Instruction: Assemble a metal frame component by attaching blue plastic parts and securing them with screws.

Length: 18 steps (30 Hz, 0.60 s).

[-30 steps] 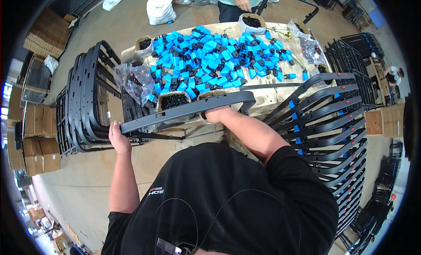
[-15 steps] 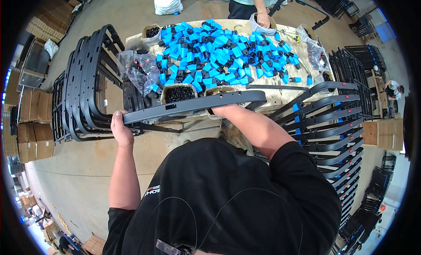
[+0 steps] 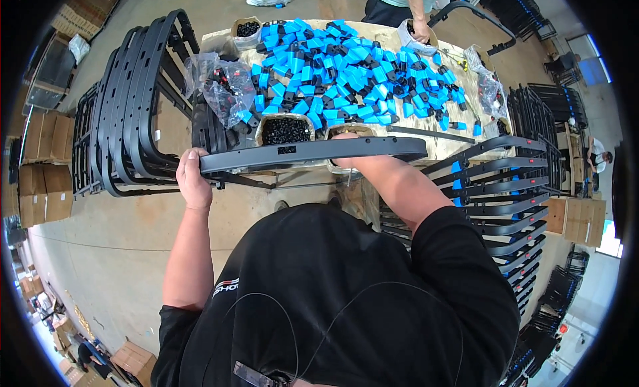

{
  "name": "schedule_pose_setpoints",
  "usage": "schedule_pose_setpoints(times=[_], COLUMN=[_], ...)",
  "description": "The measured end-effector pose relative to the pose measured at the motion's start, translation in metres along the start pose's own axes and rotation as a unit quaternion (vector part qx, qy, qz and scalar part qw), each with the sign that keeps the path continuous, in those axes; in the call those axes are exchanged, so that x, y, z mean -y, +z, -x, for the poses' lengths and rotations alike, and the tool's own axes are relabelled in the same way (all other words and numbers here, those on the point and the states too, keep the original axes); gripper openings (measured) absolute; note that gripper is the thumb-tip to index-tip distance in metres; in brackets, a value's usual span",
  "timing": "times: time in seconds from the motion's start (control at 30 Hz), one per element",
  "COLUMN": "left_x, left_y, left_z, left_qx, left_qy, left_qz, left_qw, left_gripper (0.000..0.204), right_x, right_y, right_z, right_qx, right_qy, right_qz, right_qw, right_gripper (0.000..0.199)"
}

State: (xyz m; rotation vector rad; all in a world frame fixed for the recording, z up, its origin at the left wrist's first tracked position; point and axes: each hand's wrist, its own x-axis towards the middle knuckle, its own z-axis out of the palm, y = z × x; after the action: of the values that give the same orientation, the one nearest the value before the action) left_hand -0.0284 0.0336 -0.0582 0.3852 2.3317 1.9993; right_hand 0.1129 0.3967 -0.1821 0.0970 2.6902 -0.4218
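Observation:
A long black metal frame point(image 3: 313, 149) with curved ends and small holes lies crosswise in front of me at the table's near edge. My left hand point(image 3: 194, 177) is closed around its left end. Behind the bar, my right hand point(image 3: 346, 162) is over an open bag point(image 3: 359, 130) on the near side of the table; the bar hides most of its fingers, so I cannot see whether it holds anything. Left of that bag sits another bag of small black parts point(image 3: 286, 130). Beyond them spreads a heap of blue and black plastic pieces point(image 3: 353, 74).
Black frames point(image 3: 133, 100) stand stacked on the left, with more piled frames point(image 3: 512, 187) on the right. A clear plastic bag point(image 3: 223, 87) rests on the wooden table point(image 3: 489, 137). Across it, another person's hand point(image 3: 421, 31) reaches into a bag. Cardboard boxes point(image 3: 46, 137) are far left.
My view has shifted slightly, so the table and heap sit a little higher and to the right. My left hand keeps its hold on the frame, and my right hand stays behind the bar.

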Motion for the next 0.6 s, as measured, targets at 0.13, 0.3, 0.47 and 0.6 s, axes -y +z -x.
schedule_pose_setpoints(times=[0.13,0.3,0.47,0.6], left_x=[-0.001,0.002,0.001,0.005], left_y=[0.002,-0.003,0.0,0.001], left_z=[-0.003,-0.001,-0.002,-0.002], left_qx=[0.005,0.002,0.006,0.0], left_qy=[0.009,0.011,0.021,0.016], left_qz=[0.007,0.0,0.008,0.018], left_qw=[1.0,1.0,1.0,1.0], left_gripper=[0.035,0.035,0.035,0.035], right_x=[-0.009,-0.017,-0.023,-0.027], right_y=[0.016,0.007,0.002,0.013], right_z=[-0.011,-0.014,-0.008,-0.011], right_qx=[0.007,0.04,0.001,-0.022], right_qy=[-0.036,-0.09,-0.142,-0.142], right_qz=[0.012,0.081,0.134,0.12], right_qw=[0.999,0.992,0.981,0.982], right_gripper=[0.019,0.015,0.018,0.019])
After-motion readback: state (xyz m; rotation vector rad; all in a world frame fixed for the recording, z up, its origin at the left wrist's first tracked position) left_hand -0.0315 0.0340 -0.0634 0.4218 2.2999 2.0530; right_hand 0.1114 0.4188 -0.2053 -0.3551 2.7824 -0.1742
